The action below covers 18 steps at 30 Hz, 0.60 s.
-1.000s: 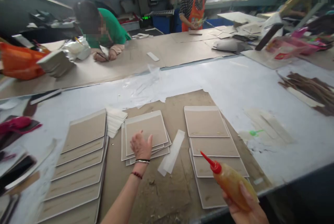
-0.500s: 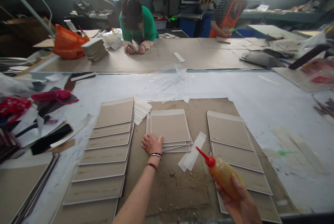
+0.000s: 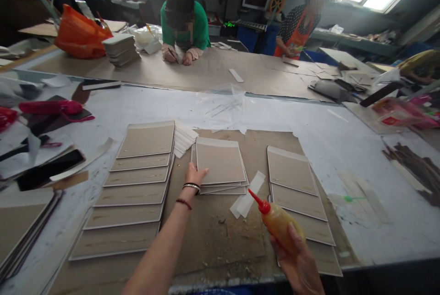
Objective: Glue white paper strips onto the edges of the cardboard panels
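Observation:
My right hand (image 3: 292, 253) is wrapped around a squeeze bottle of yellowish glue (image 3: 282, 226), its red nozzle pointing up and left over the work area. At the left edge of the small middle stack, my left hand (image 3: 195, 176) grips the top grey-brown board (image 3: 220, 161), thumb on its face and fingertips partly hidden at the side. Two white strips (image 3: 247, 194) lie between this stack and the bottle. Overlapping boards with glue lines form a left row (image 3: 137, 194) and a right row (image 3: 295, 198). A fan of white strips (image 3: 184, 139) sits behind the left row.
A worn brown sheet (image 3: 220, 240) covers the white table (image 3: 275, 116) beneath the boards. Phone (image 3: 51, 169), scraps and a pink pouch (image 3: 51, 108) clutter the left. Across the table, a person in green (image 3: 185, 24) leans over; another in an orange apron (image 3: 297, 33) stands.
The view has tilted and shifted. My left hand has shifted at the stack's left edge, its fingers now less visible. The glue bottle stays in my right hand, over the same area.

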Available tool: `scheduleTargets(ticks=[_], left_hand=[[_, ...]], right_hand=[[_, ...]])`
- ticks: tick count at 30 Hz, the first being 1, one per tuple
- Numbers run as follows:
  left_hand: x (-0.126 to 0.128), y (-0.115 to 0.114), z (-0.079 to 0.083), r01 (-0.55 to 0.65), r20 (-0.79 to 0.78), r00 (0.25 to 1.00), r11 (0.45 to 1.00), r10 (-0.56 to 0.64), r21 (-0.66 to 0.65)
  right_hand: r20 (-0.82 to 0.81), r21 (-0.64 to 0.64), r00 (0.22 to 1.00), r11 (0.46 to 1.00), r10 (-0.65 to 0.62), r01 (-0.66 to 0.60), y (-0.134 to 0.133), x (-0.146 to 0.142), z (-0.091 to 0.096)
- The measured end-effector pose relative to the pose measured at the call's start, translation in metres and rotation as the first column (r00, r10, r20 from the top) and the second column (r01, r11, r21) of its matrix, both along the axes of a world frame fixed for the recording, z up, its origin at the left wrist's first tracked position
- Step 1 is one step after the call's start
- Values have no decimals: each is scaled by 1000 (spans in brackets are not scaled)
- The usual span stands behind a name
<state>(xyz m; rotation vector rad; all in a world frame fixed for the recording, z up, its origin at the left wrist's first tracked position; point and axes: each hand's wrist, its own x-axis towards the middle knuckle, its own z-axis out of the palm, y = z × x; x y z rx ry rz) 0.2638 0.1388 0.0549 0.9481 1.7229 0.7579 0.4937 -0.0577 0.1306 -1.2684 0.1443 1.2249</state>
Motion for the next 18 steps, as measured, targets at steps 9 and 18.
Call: scheduleTargets(ticks=[9,18], left_hand=[[-40,-102,8,109,708,701,969,84,-223],[-37,-122,26,64,805,576,973,145,-221]], right_hand=[[351,-45,890,955,290,-293,-5,-38,-16],[682,-218,540,842,493,-494,-7,-73,-7]])
